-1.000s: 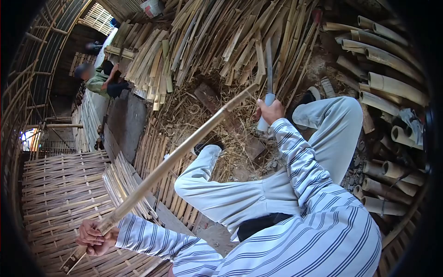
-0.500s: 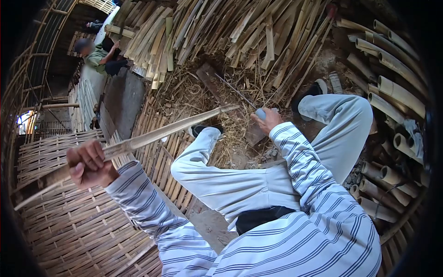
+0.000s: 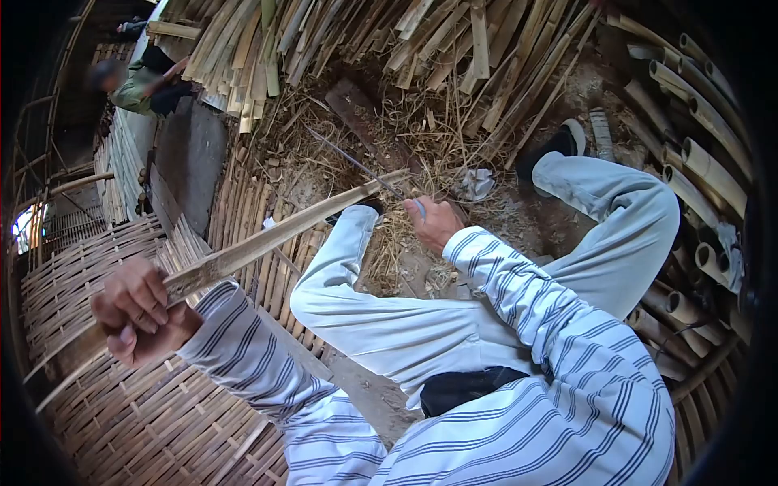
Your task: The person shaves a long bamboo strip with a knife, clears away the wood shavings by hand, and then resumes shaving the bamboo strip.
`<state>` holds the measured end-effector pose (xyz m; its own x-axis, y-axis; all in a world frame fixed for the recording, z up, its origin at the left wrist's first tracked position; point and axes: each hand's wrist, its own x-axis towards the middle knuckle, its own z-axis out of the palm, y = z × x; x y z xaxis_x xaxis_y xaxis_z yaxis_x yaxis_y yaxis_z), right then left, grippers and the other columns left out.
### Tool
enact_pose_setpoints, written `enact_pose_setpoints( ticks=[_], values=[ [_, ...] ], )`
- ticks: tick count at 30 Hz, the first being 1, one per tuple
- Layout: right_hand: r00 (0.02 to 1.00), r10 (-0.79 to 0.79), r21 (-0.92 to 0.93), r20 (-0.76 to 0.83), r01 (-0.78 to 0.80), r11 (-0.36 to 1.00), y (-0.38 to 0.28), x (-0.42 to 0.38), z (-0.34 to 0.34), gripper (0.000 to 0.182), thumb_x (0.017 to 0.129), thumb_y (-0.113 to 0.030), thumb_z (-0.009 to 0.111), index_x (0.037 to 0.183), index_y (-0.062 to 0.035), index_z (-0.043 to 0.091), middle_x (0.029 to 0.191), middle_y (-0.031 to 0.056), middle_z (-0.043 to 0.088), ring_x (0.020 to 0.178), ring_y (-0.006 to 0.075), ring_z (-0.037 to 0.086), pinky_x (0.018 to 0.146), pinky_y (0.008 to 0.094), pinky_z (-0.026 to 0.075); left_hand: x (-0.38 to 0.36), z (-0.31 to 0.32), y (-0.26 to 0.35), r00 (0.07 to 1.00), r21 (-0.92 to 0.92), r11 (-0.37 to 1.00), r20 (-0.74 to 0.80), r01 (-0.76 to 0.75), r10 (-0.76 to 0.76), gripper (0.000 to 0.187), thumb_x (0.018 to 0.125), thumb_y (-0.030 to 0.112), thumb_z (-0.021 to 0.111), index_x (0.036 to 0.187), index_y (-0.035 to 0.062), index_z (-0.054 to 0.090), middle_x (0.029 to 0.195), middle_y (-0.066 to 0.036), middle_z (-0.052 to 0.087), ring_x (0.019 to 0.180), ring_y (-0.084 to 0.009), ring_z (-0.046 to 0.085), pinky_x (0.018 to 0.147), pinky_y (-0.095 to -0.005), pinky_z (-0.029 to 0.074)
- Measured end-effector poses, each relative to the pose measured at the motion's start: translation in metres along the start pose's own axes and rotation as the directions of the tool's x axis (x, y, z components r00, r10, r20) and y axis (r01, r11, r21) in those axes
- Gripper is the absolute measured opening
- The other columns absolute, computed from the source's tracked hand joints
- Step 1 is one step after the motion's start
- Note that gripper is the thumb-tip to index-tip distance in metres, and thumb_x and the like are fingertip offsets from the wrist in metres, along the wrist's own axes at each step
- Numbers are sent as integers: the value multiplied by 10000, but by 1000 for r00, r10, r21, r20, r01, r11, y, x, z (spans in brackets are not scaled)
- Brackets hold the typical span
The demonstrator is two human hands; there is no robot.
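My left hand (image 3: 139, 312), out at the left, is wrapped round a long split bamboo strip (image 3: 275, 232). The strip slants up to the right, its far end near the middle of the view, its hollow side partly showing. In my closed right hand (image 3: 438, 225) is a knife (image 3: 350, 159) with a long thin blade and a pale blue-grey handle, mostly covered by the fingers. The blade points up and left and overlaps the strip's far end in this view.
Thin shavings (image 3: 405, 235) litter the ground between my legs. Split bamboo (image 3: 235, 69) is piled ahead, and bamboo poles (image 3: 709, 174) lie at the right. Woven bamboo panels (image 3: 154, 405) are at lower left. Another person (image 3: 142, 85) sits at upper left.
My right hand has moved left with the knife, bringing the blade across the strip's far end. My left hand and the strip sit slightly lower and further left as the view shifts.
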<state>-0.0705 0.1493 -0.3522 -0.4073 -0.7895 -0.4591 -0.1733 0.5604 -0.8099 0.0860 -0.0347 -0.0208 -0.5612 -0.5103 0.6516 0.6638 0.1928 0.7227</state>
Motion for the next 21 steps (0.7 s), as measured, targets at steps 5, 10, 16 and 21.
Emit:
enact_pose_setpoints(
  ticks=[5,10,16,21],
  values=[
    [995,66,-185,68,-52,981,46,29,25,533,916,-518,336,1042,-53,564,871,277,620,851,466,592,808,517,457,3,-13,4,1000,3,1000,16,9,-9,264,645,58,492,509,165,294,334,34,362,254,-29,339,291,-154,275],
    [981,-14,-120,195,38,992,-14,10,-3,527,913,-530,339,1067,-69,542,845,272,622,841,435,612,767,530,466,-2,-27,11,997,-25,1000,-75,-5,3,267,621,54,497,493,164,291,315,39,355,241,-12,308,288,-151,263],
    [992,24,-135,121,-8,991,5,16,16,456,927,-480,368,994,-58,528,723,289,595,748,433,621,686,519,491,-7,-19,10,998,-33,999,-61,-26,24,266,615,79,517,498,165,294,321,64,328,236,-17,307,288,-128,249],
    [988,73,-174,133,-49,984,12,20,13,541,913,-534,343,1005,-37,537,822,276,619,841,434,609,754,516,475,-5,-2,3,999,-99,995,-36,2,-6,260,614,71,509,495,162,296,318,68,326,235,-12,301,287,-128,241]
  ],
)
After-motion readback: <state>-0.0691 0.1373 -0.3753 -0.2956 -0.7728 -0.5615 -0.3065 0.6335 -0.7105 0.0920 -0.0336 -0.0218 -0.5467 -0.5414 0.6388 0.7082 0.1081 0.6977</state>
